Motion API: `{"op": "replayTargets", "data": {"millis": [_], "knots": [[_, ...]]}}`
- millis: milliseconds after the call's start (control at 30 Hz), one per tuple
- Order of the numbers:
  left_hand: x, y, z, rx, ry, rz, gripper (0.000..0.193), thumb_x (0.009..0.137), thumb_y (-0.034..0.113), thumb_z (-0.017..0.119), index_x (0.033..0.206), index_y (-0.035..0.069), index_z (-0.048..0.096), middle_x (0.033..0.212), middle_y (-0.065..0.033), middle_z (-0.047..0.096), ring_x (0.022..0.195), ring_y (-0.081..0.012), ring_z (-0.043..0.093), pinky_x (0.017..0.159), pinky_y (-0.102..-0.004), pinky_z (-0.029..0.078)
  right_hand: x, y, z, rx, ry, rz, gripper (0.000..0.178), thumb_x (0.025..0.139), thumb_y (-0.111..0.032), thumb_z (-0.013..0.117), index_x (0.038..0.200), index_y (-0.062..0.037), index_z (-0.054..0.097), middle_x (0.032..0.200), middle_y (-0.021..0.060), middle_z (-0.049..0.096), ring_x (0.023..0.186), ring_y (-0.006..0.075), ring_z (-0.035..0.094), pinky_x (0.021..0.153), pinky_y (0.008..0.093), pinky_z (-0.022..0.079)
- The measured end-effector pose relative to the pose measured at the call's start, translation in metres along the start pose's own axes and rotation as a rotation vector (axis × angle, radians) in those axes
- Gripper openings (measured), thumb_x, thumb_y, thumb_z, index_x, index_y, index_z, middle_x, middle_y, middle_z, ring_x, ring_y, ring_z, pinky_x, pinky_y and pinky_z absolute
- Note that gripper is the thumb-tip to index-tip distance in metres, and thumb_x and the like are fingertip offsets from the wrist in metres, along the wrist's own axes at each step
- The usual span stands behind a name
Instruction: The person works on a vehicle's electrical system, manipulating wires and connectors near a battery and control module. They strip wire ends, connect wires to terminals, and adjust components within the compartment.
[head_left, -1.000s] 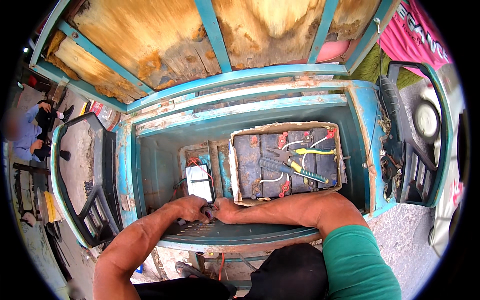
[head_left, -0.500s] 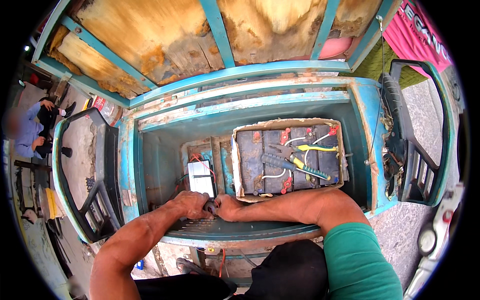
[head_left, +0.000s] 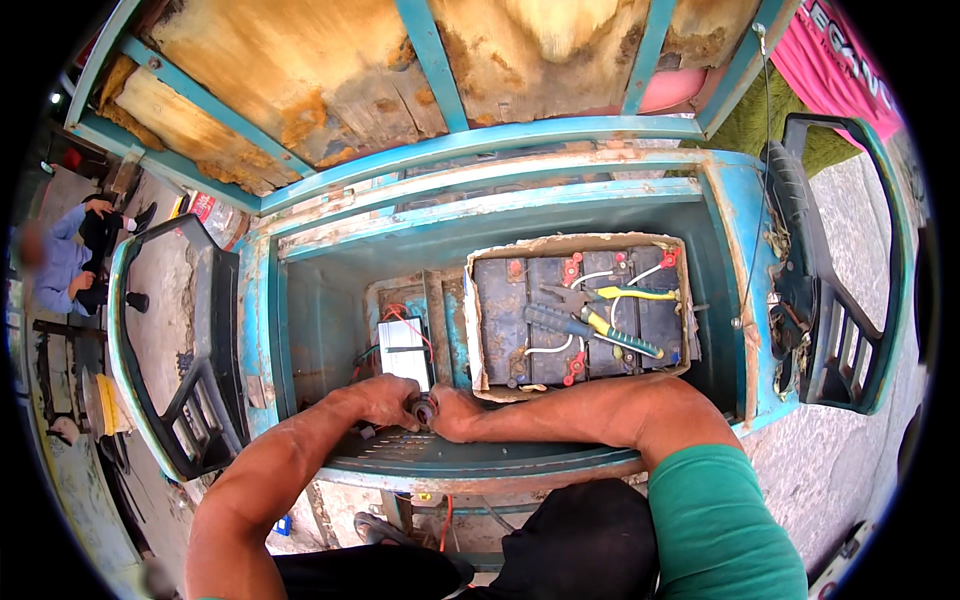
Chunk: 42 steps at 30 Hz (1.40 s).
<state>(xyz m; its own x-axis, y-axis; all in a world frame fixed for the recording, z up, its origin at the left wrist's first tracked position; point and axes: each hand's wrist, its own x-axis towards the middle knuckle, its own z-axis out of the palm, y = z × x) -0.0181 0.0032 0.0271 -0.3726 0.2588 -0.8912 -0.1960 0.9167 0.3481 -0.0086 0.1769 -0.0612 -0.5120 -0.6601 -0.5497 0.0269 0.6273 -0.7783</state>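
My left hand and my right hand meet at the near edge of a blue metal compartment, both closed around a small dark round part between them. Just behind the hands sits a white box-shaped unit with red and black wires. To the right a set of dark batteries rests in a cardboard tray, with yellow-handled pliers and a screwdriver lying on top.
Worn wooden boards in a blue frame rise behind the compartment. Black seat-like frames stand at the left and right. A person in blue sits at the far left. Rough ground lies at the right.
The view has shifted slightly. Both hands stay together at the compartment's near edge on the small part, with only small movement.
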Motion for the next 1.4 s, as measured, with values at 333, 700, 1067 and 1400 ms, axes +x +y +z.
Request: {"op": "replayTargets", "data": {"millis": [333, 700, 1067, 1400], "knots": [[-0.002, -0.003, 0.016, 0.257, 0.137, 0.004, 0.050, 0.085, 0.046, 0.069, 0.112, 0.003, 0.066, 0.107, -0.0219, 0.071, 0.100, -0.0393, 0.069, 0.087, -0.0495, 0.054, 0.004, 0.006, 0.001, 0.038, 0.024, -0.050, 0.032, 0.084, -0.028, 0.072, 0.104, -0.0029, 0.070, 0.102, 0.0232, 0.071, 0.098, 0.0387, 0.069, 0.085, 0.0439, 0.055], [0.004, -0.010, 0.013, 0.156, 0.200, 0.037, 0.035, 0.086, 0.037, 0.074, 0.097, 0.004, 0.068, 0.093, -0.0207, 0.072, 0.093, -0.0407, 0.069, 0.083, -0.0496, 0.052, 0.003, -0.001, -0.006, 0.094, -0.123, 0.073, 0.023, 0.077, -0.019, 0.076, 0.092, -0.0027, 0.071, 0.081, 0.0109, 0.071, 0.076, 0.0182, 0.067, 0.071, 0.0343, 0.052], [0.010, -0.012, 0.009, -0.093, 0.146, -0.032, 0.014, 0.080, 0.010, 0.074, 0.087, 0.003, 0.065, 0.081, -0.0154, 0.071, 0.082, -0.0302, 0.070, 0.072, -0.0424, 0.053, 0.000, 0.008, -0.010, 0.261, -0.178, 0.009, 0.025, 0.074, -0.023, 0.076, 0.080, -0.0006, 0.066, 0.074, 0.0105, 0.067, 0.071, 0.0183, 0.061, 0.068, 0.0378, 0.050], [0.014, -0.014, 0.004, -0.235, 0.165, -0.092, 0.014, 0.082, 0.006, 0.065, 0.095, 0.001, 0.067, 0.087, -0.0147, 0.072, 0.073, -0.0213, 0.072, 0.069, -0.0363, 0.055, -0.007, 0.002, -0.010, 0.076, -0.099, -0.194, 0.013, 0.078, -0.011, 0.069, 0.084, -0.0006, 0.066, 0.077, 0.0153, 0.063, 0.075, 0.0287, 0.064, 0.069, 0.0417, 0.050]]}}
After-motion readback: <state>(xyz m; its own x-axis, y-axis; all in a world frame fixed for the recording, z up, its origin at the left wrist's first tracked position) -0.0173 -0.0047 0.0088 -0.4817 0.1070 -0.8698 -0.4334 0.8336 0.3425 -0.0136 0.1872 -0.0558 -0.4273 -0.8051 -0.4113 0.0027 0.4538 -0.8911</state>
